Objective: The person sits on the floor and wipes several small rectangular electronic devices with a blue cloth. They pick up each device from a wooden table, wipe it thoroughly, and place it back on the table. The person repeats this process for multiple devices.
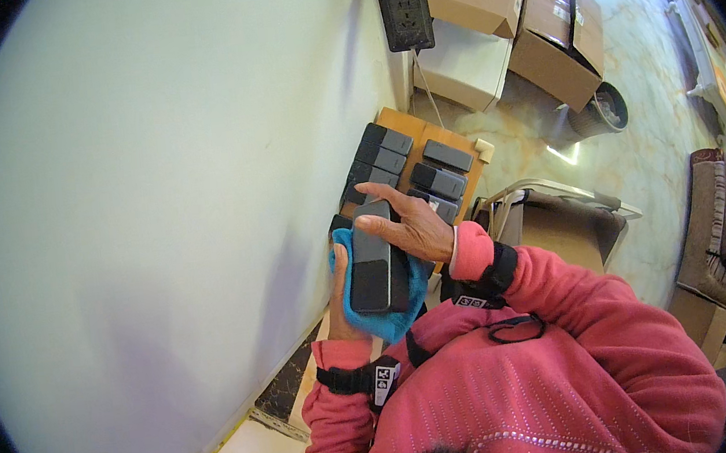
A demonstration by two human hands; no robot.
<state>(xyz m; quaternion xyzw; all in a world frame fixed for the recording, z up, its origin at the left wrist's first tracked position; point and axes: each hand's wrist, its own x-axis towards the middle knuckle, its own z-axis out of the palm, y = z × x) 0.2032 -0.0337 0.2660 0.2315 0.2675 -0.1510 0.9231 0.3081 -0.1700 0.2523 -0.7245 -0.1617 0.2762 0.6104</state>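
A dark two-tone grey rectangular device [371, 265] with rounded corners lies tilted in front of me, above the near part of a small wooden table. My left hand [342, 304] is closed around its left side from below, with a blue cloth [391, 325] between palm and device. My right hand [411, 224] grips the far end, its thumb on the upper face. Several similar dark blocks [438, 181] lie in two rows on the table, beyond my hands; my right hand partly covers some of them.
A pale wall rises close on the left, and a black power strip [403, 5] hangs near the table [390, 121]. Cardboard boxes [552, 47], a white box [465, 65] and a waste bin [603, 113] stand beyond. A metal-framed chair [557, 219] is to the right.
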